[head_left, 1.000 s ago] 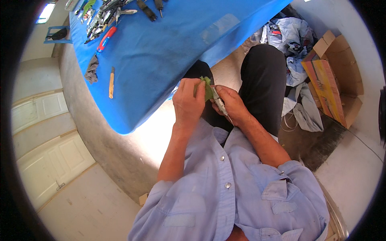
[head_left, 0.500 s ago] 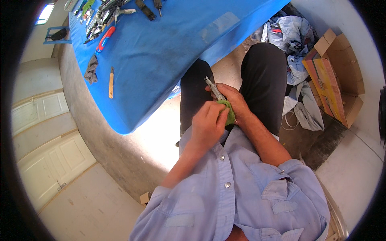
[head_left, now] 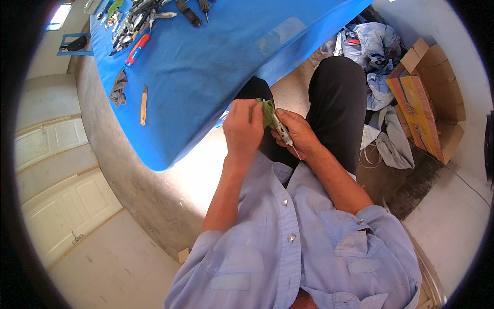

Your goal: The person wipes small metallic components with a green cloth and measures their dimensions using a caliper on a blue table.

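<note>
My right hand [head_left: 302, 135] is wrapped round a slim silver metal tool [head_left: 282, 133], held above my lap. A thin pin-like rod sticks out of its near end, toward my shirt. At the far end of the tool, my left hand [head_left: 243, 122] pinches a crumpled green cloth [head_left: 268, 113] against it. The cloth and fingers cover that far end, so its shape is hidden. What exact kind of tool it is I cannot tell.
Ahead, a blue-covered table [head_left: 206, 67] holds a pile of metal tools [head_left: 135, 23], a red-and-blue handle [head_left: 137, 50], a grey rag [head_left: 118, 88] and a wooden-handled blade [head_left: 143, 105]. On the right stand an open cardboard box [head_left: 429, 95] and heaped clothes [head_left: 373, 46].
My left hand has moved forward and left with the green cloth, from the near end of the metal tool to its far end. The near end with its thin rod now shows.
</note>
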Demonstrator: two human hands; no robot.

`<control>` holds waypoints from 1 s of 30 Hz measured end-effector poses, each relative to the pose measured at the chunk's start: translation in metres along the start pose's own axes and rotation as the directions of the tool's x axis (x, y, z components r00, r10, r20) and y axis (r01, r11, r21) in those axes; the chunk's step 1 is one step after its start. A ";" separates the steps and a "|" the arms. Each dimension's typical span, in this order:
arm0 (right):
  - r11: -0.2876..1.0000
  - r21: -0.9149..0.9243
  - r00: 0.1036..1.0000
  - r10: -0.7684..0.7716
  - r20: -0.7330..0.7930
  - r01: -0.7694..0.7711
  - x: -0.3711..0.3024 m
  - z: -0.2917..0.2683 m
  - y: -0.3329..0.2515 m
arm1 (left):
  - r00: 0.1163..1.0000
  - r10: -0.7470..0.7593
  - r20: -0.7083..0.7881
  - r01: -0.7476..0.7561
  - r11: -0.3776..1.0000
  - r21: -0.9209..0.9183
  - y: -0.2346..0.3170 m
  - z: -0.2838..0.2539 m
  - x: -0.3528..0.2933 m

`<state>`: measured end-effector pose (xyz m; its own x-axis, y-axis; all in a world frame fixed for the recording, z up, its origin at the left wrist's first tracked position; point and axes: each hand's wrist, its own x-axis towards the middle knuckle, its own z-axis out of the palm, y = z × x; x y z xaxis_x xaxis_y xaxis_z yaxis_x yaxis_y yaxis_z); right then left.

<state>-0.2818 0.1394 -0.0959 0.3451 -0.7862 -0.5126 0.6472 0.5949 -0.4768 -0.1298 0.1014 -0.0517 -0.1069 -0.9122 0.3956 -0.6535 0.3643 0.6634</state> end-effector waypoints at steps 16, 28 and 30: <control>0.995 0.094 0.997 -0.012 -0.070 0.019 -0.004 0.014 -0.010 | 0.982 0.026 0.186 -0.007 0.995 -0.103 0.038 -0.002 -0.040; 0.990 0.127 0.998 0.057 0.017 -0.059 -0.002 0.005 -0.007 | 0.998 -0.067 0.017 0.066 0.996 0.065 -0.008 -0.015 -0.006; 0.988 0.146 0.997 0.038 0.067 -0.048 0.002 -0.002 -0.005 | 0.996 -0.071 0.046 0.069 0.996 0.054 -0.001 -0.021 -0.008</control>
<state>-0.2858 0.1354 -0.0965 0.4142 -0.7722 -0.4818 0.7221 0.6010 -0.3425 -0.1127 0.1126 -0.0423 -0.0944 -0.9434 0.3178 -0.6989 0.2902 0.6537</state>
